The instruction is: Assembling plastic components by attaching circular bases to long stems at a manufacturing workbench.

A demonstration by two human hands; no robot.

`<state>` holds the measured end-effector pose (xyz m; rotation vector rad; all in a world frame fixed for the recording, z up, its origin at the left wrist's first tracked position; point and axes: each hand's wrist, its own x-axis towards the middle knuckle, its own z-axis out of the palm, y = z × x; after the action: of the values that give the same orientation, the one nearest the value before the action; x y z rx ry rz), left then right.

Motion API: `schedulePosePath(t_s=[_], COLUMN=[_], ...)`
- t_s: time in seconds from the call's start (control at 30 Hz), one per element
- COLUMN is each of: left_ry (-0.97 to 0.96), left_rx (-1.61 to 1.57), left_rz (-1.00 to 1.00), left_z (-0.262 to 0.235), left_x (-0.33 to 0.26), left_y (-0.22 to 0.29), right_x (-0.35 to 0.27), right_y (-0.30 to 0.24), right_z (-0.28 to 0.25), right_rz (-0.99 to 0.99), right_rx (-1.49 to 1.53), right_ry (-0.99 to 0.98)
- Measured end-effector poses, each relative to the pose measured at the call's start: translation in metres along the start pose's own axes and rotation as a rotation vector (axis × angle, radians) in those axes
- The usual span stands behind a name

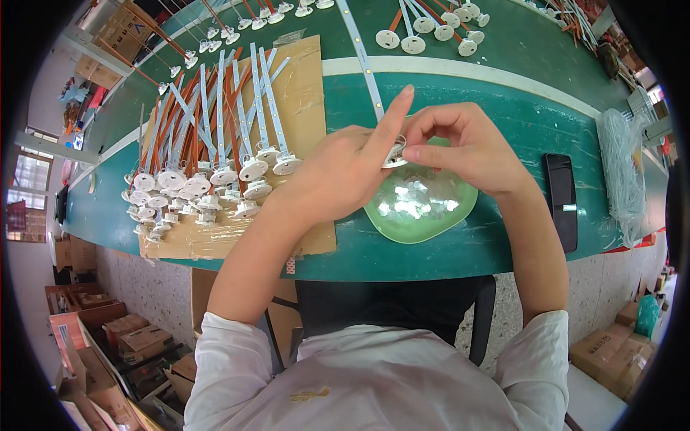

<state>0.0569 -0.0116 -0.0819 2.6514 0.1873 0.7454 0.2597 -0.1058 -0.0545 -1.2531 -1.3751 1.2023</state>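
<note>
Left hand [345,171]: closed around the lower end of a blue-white LED strip [365,65], index finger extended, white round base [394,158] projecting beside the fingers. Right hand [467,147]: half curled, thumb tip at the base's edge; whether it pinches a small part cannot be told. Green bowl [415,236], one, on the green table [503,93] beneath the hands: contains many small silvery pieces [424,201]. Flat cardboard sheet [310,93], left: bears a pile of similar strips with white bases.

black phone [560,190] on green table [445,262] | clear plastic bundle [622,176] | brown carton [609,359], lower right
</note>
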Motion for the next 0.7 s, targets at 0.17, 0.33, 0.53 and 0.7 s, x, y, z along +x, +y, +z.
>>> schedulePosePath(t_s=[0.17,0.33,0.53,0.7], left_ry=[-0.024,0.017,-0.055,0.01], left_rx=[0.081,0.041,0.049,0.064], left_rz=[0.029,0.031,-0.013,0.019], left_z=[-0.002,-0.001,-0.001,-0.002], left_x=[0.001,0.001,-0.001,-0.001], left_y=[0.004,0.004,0.002,0.003], right_x=[0.0,0.001,0.004,0.0], right_y=[0.004,0.005,0.013,0.001], right_z=[-0.001,-0.004,-0.011,-0.012], right_rz=[0.012,-0.088,-0.236,-0.2], right_rx=[0.024,0.168,0.347,0.077], right_ry=[-0.028,-0.005,0.307,0.363])
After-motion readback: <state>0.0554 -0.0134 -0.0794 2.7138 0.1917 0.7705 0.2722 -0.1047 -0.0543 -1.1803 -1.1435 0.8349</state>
